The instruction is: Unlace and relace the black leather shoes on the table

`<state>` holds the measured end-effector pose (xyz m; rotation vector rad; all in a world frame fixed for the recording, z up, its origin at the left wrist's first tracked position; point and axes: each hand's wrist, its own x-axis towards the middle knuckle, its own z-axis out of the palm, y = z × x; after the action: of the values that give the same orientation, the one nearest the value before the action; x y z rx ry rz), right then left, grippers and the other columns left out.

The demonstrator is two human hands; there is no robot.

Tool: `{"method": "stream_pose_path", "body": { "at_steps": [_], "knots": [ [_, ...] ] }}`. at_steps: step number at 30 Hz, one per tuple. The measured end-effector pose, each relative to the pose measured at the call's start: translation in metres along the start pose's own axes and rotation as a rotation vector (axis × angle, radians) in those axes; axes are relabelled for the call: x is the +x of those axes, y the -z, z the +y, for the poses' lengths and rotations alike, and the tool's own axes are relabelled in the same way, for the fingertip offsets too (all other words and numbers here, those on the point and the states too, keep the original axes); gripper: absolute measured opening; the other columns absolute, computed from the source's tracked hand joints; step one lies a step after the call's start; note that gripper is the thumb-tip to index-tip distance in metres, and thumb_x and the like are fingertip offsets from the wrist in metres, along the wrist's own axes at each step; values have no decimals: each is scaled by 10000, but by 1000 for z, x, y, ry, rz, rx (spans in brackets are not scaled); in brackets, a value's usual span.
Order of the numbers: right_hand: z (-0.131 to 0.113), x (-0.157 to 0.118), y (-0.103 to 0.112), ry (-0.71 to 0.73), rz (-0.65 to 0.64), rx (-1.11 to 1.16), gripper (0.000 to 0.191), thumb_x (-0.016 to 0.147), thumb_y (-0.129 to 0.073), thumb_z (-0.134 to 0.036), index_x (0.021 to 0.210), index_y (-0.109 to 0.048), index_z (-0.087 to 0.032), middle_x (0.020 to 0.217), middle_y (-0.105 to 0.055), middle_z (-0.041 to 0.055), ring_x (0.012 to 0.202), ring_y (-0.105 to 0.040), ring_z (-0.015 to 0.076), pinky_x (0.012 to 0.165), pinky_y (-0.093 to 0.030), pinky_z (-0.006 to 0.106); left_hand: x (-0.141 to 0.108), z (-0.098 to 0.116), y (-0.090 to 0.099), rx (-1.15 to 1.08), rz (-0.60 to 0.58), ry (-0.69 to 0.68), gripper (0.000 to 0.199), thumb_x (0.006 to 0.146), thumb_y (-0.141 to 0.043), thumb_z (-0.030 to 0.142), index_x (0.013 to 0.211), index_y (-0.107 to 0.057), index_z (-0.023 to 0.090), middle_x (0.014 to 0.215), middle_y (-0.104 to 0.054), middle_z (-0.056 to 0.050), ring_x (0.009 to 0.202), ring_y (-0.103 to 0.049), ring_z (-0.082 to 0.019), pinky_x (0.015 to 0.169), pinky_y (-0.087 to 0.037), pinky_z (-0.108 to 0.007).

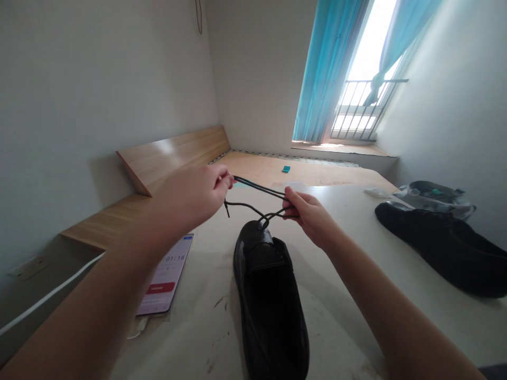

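A black leather lace-up shoe lies on the pale tabletop, its toe towards me. Its black shoelace rises from the top eyelets and forms a loose crossing just above the tongue. My left hand pinches one strand of the lace between fingers and thumb. On the other side, my right hand grips the other strand. Both hands are just above the shoe's top, with the lace stretched between them.
A phone showing a 01:18 timer lies left of the shoe, and a white cable runs nearby. A second black shoe and a plastic bag sit at right. A wooden ledge runs along the left wall.
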<state>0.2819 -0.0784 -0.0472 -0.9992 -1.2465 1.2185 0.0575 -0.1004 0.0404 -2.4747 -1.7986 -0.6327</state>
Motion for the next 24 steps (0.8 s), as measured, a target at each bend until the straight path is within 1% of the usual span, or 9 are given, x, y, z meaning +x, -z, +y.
{"method": "stream_pose_path", "body": {
  "at_steps": [3, 5, 9, 12, 14, 17, 19, 21, 24],
  "knots": [
    [1, 5, 9, 3, -10, 92, 453, 712, -684, -582, 635, -481, -184, 676, -461, -45, 561, -425, 64, 656, -482, 246, 2, -5, 9, -304, 112, 52, 274, 913, -363, 384, 809, -522, 187, 672, -530, 1, 625, -520, -144, 590, -351, -267],
    [2, 5, 12, 16, -40, 115, 404, 742, -661, -572, 690, -537, -191, 738, -521, -34, 611, -478, 73, 723, -493, 266, 1, -5, 12, -497, 127, 7, 269, 926, -370, 363, 788, -498, 171, 711, -522, 12, 684, -550, -129, 667, -406, -261],
    [1, -5, 2, 42, -217, 48, 300, 799, -666, -464, 986, -679, -230, 1075, -635, 28, 933, -579, 135, 882, -461, 309, -1, 4, 5, -663, 54, -63, 285, 909, -455, 398, 838, -597, 161, 799, -639, -13, 773, -610, -157, 782, -456, -320],
    [-1, -16, -11, 114, -461, -115, 311, 827, -671, -363, 1122, -653, -265, 1335, -541, 25, 1181, -504, 161, 1025, -367, 337, -1, 14, -5, -824, -64, -137, 259, 875, -535, 406, 902, -645, 172, 940, -697, -41, 918, -632, -182, 892, -457, -355],
    [-2, -20, -15, 148, -599, -189, 209, 886, -594, -374, 984, -677, -209, 1280, -582, 41, 1156, -531, 167, 1021, -367, 342, -2, 21, -8, -1022, -111, -150, 235, 881, -532, 378, 922, -632, 170, 1002, -700, -53, 979, -635, -186, 917, -469, -358],
    [-5, -21, -12, 149, -672, -154, 319, 947, -476, -420, 854, -644, -165, 1093, -666, 65, 1054, -591, 173, 979, -403, 352, -3, 28, -7, -1253, -126, -71, 254, 936, -412, 355, 959, -593, 177, 1075, -695, -57, 1032, -641, -199, 900, -506, -369],
    [-8, -21, -11, 176, -674, -92, 268, 925, -524, -412, 1075, -608, -205, 1233, -609, 62, 1183, -526, 173, 1023, -375, 350, -5, 30, -4, -1294, -108, -34, 290, 962, -334, 338, 994, -582, 191, 1151, -675, -38, 1089, -625, -207, 896, -515, -377],
    [-12, -25, -14, 196, -720, -102, 389, 885, -595, -378, 1248, -517, -259, 1397, -486, 51, 1302, -421, 167, 1065, -335, 342, -8, 33, -3, -1257, -82, -30, 309, 970, -304, 334, 1028, -580, 211, 1209, -652, -13, 1136, -603, -222, 876, -522, -387],
    [-18, -34, -24, 204, -837, -222, 204, 868, -619, -319, 1034, -614, -199, 1323, -546, 63, 1280, -444, 185, 1074, -319, 346, -15, 39, 0, -1204, -92, -44, 315, 975, -300, 347, 1039, -584, 228, 1232, -635, 2, 1153, -587, -244, 839, -525, -398]
  ]
}}
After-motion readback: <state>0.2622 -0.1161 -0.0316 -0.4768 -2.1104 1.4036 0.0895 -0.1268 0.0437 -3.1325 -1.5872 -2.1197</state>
